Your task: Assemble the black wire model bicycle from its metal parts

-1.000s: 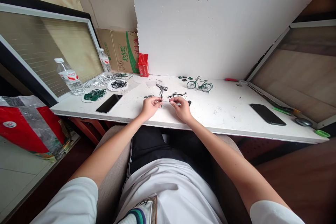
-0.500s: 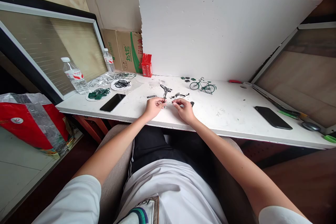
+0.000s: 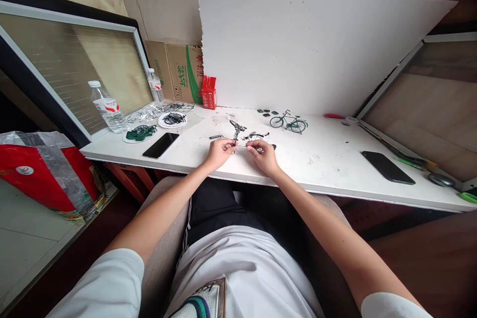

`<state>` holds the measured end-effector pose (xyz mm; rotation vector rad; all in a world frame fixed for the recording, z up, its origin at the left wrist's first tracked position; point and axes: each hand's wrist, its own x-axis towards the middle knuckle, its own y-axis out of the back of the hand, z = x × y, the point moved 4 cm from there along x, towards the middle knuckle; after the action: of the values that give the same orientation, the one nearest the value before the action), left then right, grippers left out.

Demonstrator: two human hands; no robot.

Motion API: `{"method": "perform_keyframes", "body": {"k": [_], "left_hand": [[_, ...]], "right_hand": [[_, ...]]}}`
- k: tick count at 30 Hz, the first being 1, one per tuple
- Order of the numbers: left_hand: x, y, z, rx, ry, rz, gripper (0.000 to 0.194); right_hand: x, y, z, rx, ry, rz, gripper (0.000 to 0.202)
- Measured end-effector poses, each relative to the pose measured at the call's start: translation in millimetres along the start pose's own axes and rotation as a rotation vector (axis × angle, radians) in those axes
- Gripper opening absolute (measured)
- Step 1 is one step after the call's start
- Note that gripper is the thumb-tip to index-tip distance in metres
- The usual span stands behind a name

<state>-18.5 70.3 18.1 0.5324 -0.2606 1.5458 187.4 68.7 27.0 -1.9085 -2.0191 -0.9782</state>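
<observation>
Near the table's front edge, my left hand [image 3: 220,152] pinches a dark, partly assembled model bicycle piece [image 3: 237,130], which sticks up above the fingers with a wheel-like part at its top. Just to the right, my right hand [image 3: 264,155] is closed in a pinch on something small and dark, mostly hidden by the fingertips. A thin pale line seems to span the short gap between the hands. Small black parts [image 3: 257,135] lie behind my right hand. A finished-looking green model bicycle [image 3: 288,122] stands farther back to the right.
On the left are a black phone [image 3: 161,145], a plate of green parts [image 3: 139,140], a plate of black parts [image 3: 172,126] and water bottles [image 3: 108,109]. A red box [image 3: 209,93] stands at the back. Another phone [image 3: 387,167] lies right. A white board [image 3: 316,49] rises behind.
My hands keep almost the same place and both stay pinched. The view has shifted very slightly. The bicycle piece has turned or tilted a little, if at all.
</observation>
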Motion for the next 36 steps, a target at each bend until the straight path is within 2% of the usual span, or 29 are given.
{"method": "perform_keyframes", "body": {"k": [12,23,36], "left_hand": [[-4,-2.1,-1,-0.102,0.096,-0.012,0.043],[-8,-0.3,11,-0.033,0.065,-0.011,0.041],[-7,-1.8,8,-0.104,0.096,-0.023,0.045]], "right_hand": [[-2,0,-7,-0.017,0.000,0.007,0.030],[-2,1,-11,-0.035,-0.001,0.005,0.030],[-3,1,-11,-0.040,0.011,0.024,0.029]]}}
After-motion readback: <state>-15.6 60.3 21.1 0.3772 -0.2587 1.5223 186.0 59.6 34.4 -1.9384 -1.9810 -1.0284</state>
